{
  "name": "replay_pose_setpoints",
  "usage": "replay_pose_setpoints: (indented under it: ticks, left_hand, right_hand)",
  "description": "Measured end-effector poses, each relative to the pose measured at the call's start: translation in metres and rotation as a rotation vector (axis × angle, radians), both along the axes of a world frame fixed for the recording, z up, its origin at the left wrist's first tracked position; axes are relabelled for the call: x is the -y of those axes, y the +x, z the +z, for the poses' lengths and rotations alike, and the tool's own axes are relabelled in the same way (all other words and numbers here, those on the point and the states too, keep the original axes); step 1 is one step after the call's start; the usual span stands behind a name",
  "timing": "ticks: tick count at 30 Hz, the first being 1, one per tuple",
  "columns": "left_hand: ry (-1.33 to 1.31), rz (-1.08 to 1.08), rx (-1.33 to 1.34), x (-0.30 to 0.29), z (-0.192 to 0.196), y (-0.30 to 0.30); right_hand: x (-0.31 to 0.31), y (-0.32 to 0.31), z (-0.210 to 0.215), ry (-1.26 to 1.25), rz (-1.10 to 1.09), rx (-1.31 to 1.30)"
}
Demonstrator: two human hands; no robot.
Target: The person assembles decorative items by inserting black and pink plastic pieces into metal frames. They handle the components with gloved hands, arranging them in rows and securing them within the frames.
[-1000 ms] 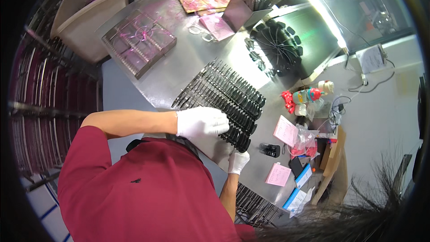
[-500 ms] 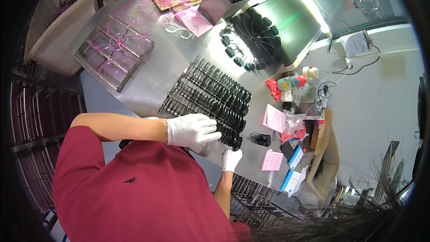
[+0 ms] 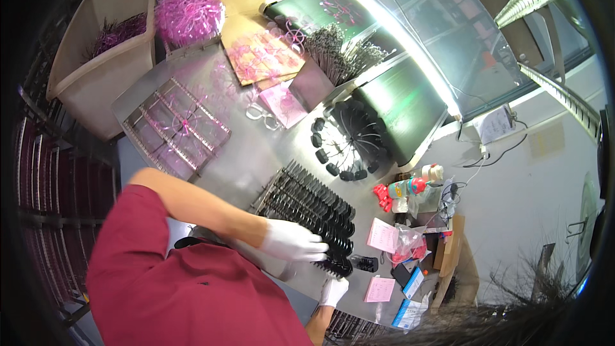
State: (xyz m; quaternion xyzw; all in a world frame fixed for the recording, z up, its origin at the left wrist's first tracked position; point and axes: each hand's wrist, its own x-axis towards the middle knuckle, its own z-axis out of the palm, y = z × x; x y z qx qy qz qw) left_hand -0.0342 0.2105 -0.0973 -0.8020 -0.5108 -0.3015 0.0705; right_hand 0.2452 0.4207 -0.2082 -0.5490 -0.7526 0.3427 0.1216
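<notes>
Rows of slender dark pieces with broader, shiny black ends (image 3: 320, 208) stand close together on a metal rack on the table. My left hand (image 3: 295, 241), in a white glove, lies along the rack's near side, its fingers bent together over the nearest row. At the near right corner, my white-gloved right hand (image 3: 334, 291) is closed just under the black ends; its fingertips are partly hidden. What either hand pinches cannot be made out. Just right of the rack lies a small group of loose black pieces (image 3: 366, 264).
Black pieces on thin stems form a ring (image 3: 351, 138) under the lamp. A rack of pink clear parts (image 3: 176, 129) lies left, a clear spectacle frame (image 3: 262, 115) behind. Pink slips (image 3: 379, 289), bottles (image 3: 408, 187) and a phone (image 3: 401, 273) stand or lie right. A bin (image 3: 106, 57) stands far left.
The view has tilted upward, so the table sits lower in the picture. Both hands remain at the near end of the rack, the left fingers reaching slightly further toward its right corner.
</notes>
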Motion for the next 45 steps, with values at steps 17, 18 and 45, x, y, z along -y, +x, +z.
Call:
replay_pose_setpoints:
  ticks: [17,18,45]
  left_hand:
    - [0.056,1.519,0.493,-0.089,0.097,-0.429]
    - [-0.04,1.57,0.302,-0.084,0.102,-0.435]
    - [0.332,1.063,2.022,0.168,-0.011,-0.164]
  right_hand:
    - [0.066,0.011,-0.003,0.261,-0.045,0.026]
    - [0.071,0.009,0.006,0.272,-0.009,0.057]
    - [-0.055,0.008,0.01,0.06,0.161,0.022]
